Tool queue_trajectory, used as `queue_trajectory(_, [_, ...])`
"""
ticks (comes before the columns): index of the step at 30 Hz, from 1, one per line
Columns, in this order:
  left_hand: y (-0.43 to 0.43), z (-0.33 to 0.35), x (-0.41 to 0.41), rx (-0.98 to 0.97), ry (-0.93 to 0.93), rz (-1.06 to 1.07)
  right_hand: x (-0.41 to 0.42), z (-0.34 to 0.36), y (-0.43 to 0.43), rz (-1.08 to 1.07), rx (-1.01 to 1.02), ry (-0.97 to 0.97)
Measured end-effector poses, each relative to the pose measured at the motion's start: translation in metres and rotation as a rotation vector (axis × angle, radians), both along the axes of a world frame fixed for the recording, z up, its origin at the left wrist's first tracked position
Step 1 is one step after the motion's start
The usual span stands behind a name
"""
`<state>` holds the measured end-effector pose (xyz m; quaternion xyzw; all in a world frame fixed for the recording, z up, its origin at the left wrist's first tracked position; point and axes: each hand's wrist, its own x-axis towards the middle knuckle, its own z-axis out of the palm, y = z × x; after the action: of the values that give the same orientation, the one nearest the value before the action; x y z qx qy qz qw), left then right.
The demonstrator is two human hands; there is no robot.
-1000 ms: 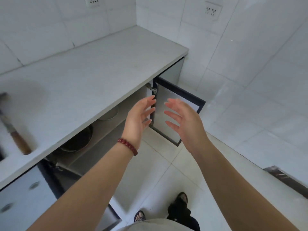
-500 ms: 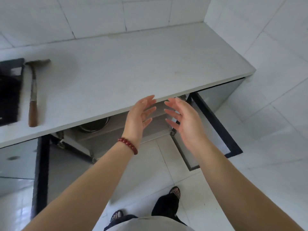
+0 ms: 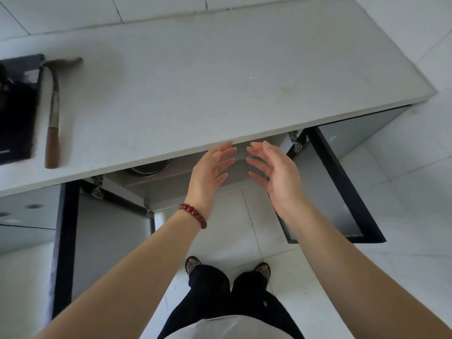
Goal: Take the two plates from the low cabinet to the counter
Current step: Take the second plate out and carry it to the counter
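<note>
Both hands are held out empty in front of the counter (image 3: 220, 69) edge, the left hand (image 3: 210, 172) and the right hand (image 3: 276, 174) facing palm to palm with fingers spread and loosely curved, gripping nothing. The low cabinet (image 3: 195, 177) stands with both doors swung wide just beyond the fingertips, and only the rim of a round dish (image 3: 149, 168) shows on its shelf, left of the left hand and apart from it; whether it is one of the plates I cannot tell

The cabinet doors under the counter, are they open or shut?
Open: both cabinet doors swing out over the floor, baring a shelf.
</note>
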<state>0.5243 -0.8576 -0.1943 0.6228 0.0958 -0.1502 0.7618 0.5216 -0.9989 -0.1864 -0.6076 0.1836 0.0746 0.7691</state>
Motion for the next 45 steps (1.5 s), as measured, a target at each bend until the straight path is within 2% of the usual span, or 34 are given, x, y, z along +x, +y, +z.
queue_trajectory(9, [0.014, -0.097, 0.019, 0.059, 0.007, 0.016, 0.023, -0.102, 0.003, -0.023, 0.0, 0.039])
queue_trajectory(16, [0.011, -0.206, 0.037, -0.012, 0.002, 0.127, 0.058, -0.215, 0.004, -0.03, 0.038, 0.011])
queue_trajectory(24, [0.01, -0.33, 0.076, -0.012, -0.13, 0.171, 0.107, -0.346, 0.005, -0.04, 0.135, -0.031])
queue_trajectory(32, [0.012, -0.436, 0.117, -0.043, -0.197, 0.151, 0.151, -0.451, 0.015, -0.02, 0.16, -0.156])
queue_trajectory(39, [0.023, -0.47, 0.149, -0.071, -0.199, 0.169, 0.184, -0.489, 0.022, -0.024, 0.178, -0.25])
queue_trajectory(45, [0.035, -0.467, 0.166, -0.092, -0.174, 0.221, 0.211, -0.49, 0.031, -0.043, 0.217, -0.207])
